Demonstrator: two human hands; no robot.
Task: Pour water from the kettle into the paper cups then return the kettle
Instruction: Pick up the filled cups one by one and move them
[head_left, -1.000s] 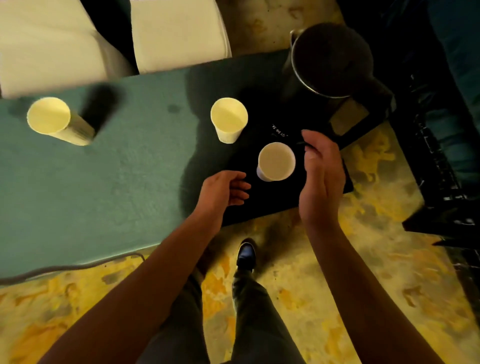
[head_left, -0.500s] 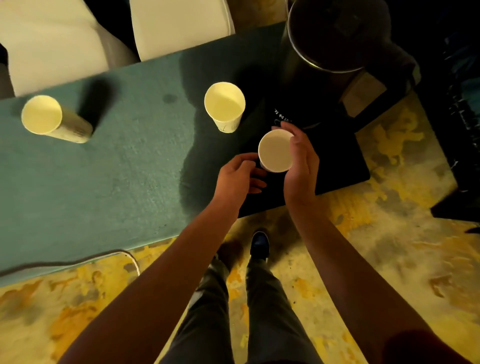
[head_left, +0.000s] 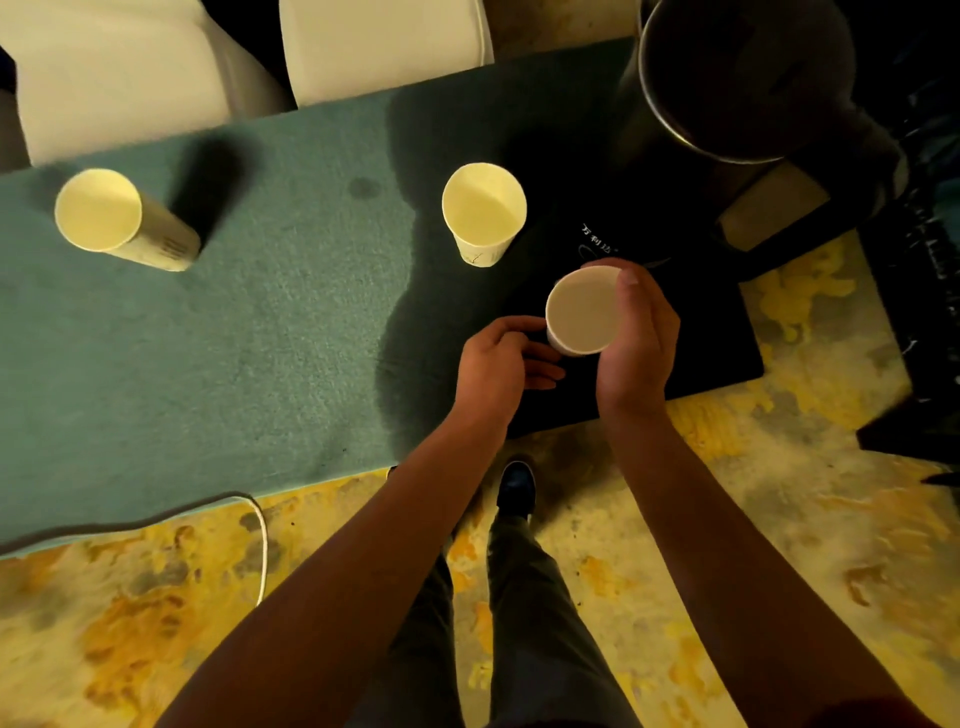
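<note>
Three paper cups stand along the green table (head_left: 208, 338). The nearest cup (head_left: 583, 310) sits on a black tray (head_left: 717, 332) at the table's right end, and my right hand (head_left: 636, 343) grips its right side, thumb at the far rim. My left hand (head_left: 498, 364) touches the same cup's left side with curled fingers. A second cup (head_left: 484, 210) stands just beyond, at the tray's left edge. The third cup (head_left: 111, 218) is far left. The dark kettle (head_left: 743, 78) stands at the tray's far right, lid rim shiny, untouched.
Two white chair seats (head_left: 379, 47) sit behind the table. A white cable (head_left: 260, 545) hangs off the near edge onto the yellow patterned floor. Dark furniture (head_left: 924, 312) stands right of the tray. My legs and a shoe (head_left: 517, 488) are below.
Both hands moved in from beside the near cup and closed around it, the right gripping, the left touching its side. The camera shifted closer to the table.
</note>
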